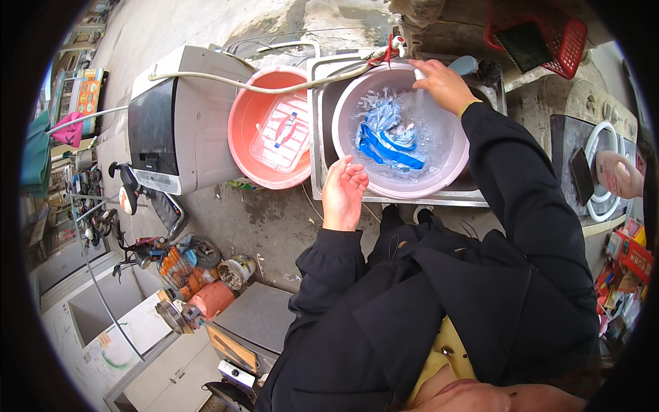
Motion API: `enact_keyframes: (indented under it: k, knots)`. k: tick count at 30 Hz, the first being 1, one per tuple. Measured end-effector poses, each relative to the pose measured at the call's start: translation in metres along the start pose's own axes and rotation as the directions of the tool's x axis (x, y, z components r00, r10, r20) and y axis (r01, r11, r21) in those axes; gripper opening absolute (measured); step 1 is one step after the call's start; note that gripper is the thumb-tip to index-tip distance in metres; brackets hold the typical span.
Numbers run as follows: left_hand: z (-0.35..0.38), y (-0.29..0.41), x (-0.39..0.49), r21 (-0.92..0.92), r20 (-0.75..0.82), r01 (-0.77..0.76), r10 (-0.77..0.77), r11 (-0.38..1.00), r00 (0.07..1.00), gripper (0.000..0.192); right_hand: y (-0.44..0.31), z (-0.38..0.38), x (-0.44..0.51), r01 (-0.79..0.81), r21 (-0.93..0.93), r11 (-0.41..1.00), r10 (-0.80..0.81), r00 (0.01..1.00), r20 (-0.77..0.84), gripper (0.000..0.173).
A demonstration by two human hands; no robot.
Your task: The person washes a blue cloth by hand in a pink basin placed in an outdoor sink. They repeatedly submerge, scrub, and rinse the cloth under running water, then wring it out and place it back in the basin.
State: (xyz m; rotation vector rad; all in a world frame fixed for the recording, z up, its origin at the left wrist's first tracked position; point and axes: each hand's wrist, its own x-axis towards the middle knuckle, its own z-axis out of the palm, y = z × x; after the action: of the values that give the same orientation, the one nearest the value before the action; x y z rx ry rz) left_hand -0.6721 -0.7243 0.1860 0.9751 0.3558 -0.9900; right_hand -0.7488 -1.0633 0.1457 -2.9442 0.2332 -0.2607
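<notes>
A pale pink plastic basin point(347, 172) sits in a stainless steel sink point(453, 198). Blue and white cloth point(386, 136) lies in the water inside it. At the basin's far right rim, my right hand point(437, 82) is on a white spout or nozzle point(420, 77), and water runs down below it. How firmly the fingers grip is partly hidden. Palm up and fingers curled loosely, my left hand point(346, 190) is held by the basin's near left rim with nothing in it. Just behind the right hand lies a light blue object point(463, 65), perhaps a brush.
An orange-pink basin point(239, 154) with a white slatted washboard point(267, 139) stands left of the sink, beside a white appliance point(206, 118). A beige hose point(221, 78) crosses above both. At the right is a washing machine point(561, 108) with a coiled white hose point(592, 190). A red basket point(571, 41) is behind.
</notes>
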Motion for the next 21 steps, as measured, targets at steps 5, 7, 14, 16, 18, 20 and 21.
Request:
enact_keyframes:
  k: [5,7,14,16,18,20,21]
  knots:
    - [0.0035,0.0001,0.0006,0.014,0.007,0.012,-0.012,1.000,1.000,0.030,0.0004,0.0016,-0.0013,-0.004,0.004,1.000,0.004,1.000,-0.002,0.017]
    - [0.0044,0.0004,0.0004,0.018,0.009,0.013,-0.013,1.000,1.000,0.029,0.0002,0.0012,-0.0015,-0.011,-0.003,1.000,0.011,0.999,0.030,0.018]
    - [0.0047,0.0011,0.0001,0.014,0.014,0.012,-0.013,1.000,1.000,0.029,-0.0023,-0.0008,-0.0010,-0.075,0.055,0.996,0.072,0.996,0.059,0.019]
    - [0.0042,0.0009,0.0002,0.014,0.014,0.012,-0.012,1.000,1.000,0.029,-0.0025,-0.0003,-0.0009,-0.053,0.046,0.998,0.052,0.998,0.035,0.017]
    - [0.0035,0.0006,0.0004,0.013,0.005,0.009,-0.009,1.000,1.000,0.029,-0.0025,0.0007,-0.0008,-0.030,0.024,0.999,0.030,0.999,0.020,0.014]
    - [0.0026,0.0000,0.0005,0.035,0.004,0.005,-0.005,0.999,1.000,0.031,-0.0024,0.0018,-0.0011,-0.019,0.013,1.000,0.019,1.000,0.003,0.012]
    - [0.0020,-0.0003,0.0005,0.046,0.001,0.001,-0.001,0.999,1.000,0.033,-0.0025,0.0025,-0.0013,-0.019,0.011,1.000,0.019,1.000,-0.006,0.011]
